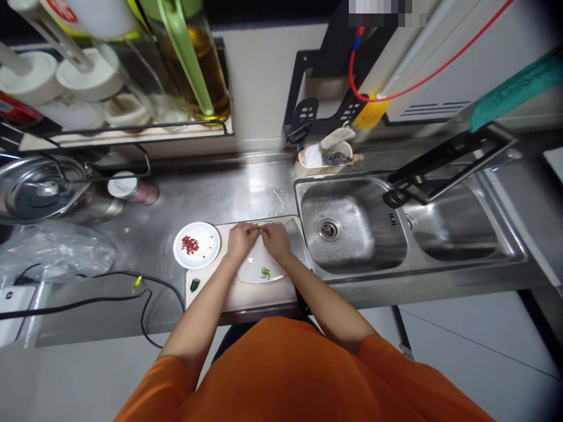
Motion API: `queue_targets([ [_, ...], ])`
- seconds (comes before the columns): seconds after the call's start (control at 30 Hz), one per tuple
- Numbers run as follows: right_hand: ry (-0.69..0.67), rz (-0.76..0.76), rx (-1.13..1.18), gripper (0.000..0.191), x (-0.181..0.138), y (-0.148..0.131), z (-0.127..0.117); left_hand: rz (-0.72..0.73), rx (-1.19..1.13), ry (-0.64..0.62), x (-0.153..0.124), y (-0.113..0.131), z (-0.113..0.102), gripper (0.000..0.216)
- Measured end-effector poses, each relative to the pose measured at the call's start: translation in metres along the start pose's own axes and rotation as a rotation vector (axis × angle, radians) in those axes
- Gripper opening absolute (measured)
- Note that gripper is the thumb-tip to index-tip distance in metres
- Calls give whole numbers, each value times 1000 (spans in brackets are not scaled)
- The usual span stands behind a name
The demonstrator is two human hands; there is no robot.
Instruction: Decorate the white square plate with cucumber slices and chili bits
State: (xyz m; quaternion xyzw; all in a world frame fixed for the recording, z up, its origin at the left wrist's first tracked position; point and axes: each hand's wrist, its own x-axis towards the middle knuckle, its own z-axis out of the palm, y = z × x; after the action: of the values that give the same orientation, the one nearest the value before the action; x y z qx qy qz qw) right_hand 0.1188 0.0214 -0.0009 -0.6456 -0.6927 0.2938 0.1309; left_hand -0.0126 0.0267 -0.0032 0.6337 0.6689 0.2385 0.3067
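My left hand [243,239] and my right hand [277,239] meet over the far part of a white plate [250,271], fingertips pinched together. Between them shows a small green piece, apparently a cucumber slice [260,230]. Near the plate's front edge lies a small fan of cucumber slices [265,274]. The plate rests on a pale cutting board [246,298]. A dark green cucumber end [194,285] sits at the board's left. What looks like a broad knife blade [299,241] lies to the right of my right hand, partly hidden by my forearm.
A round white plate [213,256] with small red pieces overlaps the board's left corner. To the right is a double steel sink [356,234] with a black faucet [396,198]. Black cables [109,298], a plastic bag [57,249] and a lidded pot [44,187] occupy the left. Bottles stand on a rack [132,136] above.
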Motion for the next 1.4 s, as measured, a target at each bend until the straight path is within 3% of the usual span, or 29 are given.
queue_targets([
  [0.77,22,-9,0,22,-1,2,1,15,-14,17,0,1,-3,12],
  [1.07,79,-9,23,23,-13,1,-14,-12,23,81,-24,-2,-35,17],
  [1.2,66,-37,26,24,-27,1,-21,-134,144,138,-49,-24,-64,19],
  [1.4,19,-46,-5,20,-48,1,-16,-556,459,178,-79,-71,-110,26],
])
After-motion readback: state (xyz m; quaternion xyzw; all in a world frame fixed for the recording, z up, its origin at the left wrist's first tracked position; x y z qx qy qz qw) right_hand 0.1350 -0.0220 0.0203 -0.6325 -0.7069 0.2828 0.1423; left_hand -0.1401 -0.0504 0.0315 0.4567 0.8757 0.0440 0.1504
